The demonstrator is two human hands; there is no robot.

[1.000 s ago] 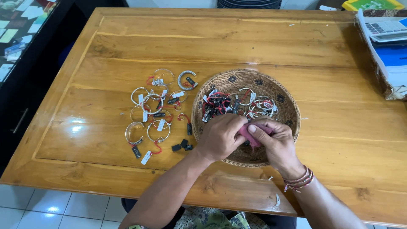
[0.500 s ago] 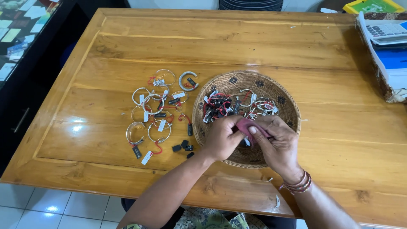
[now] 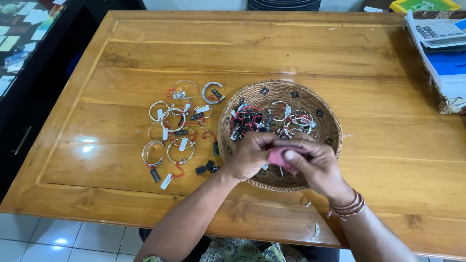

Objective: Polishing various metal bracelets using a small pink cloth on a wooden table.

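My left hand (image 3: 250,155) and my right hand (image 3: 313,162) meet over the near side of a round woven basket (image 3: 326,130) on a wooden table (image 3: 272,53). Both pinch a small pink cloth (image 3: 278,156), which seems wrapped around a small item that stays hidden. Inside the basket lies a heap of silver bangles (image 3: 272,119) with red strings and tags. To the basket's left, several more silver bangles with tags (image 3: 174,128) are spread on the table.
A calculator (image 3: 439,33) rests on a blue and white stack at the far right edge. A dark cabinet with papers (image 3: 19,43) stands left of the table. White floor tiles (image 3: 58,240) show below the near edge.
My hands have shifted slightly toward the near rim of the basket while working the pink cloth between the fingers. The bangles on the table have not moved.
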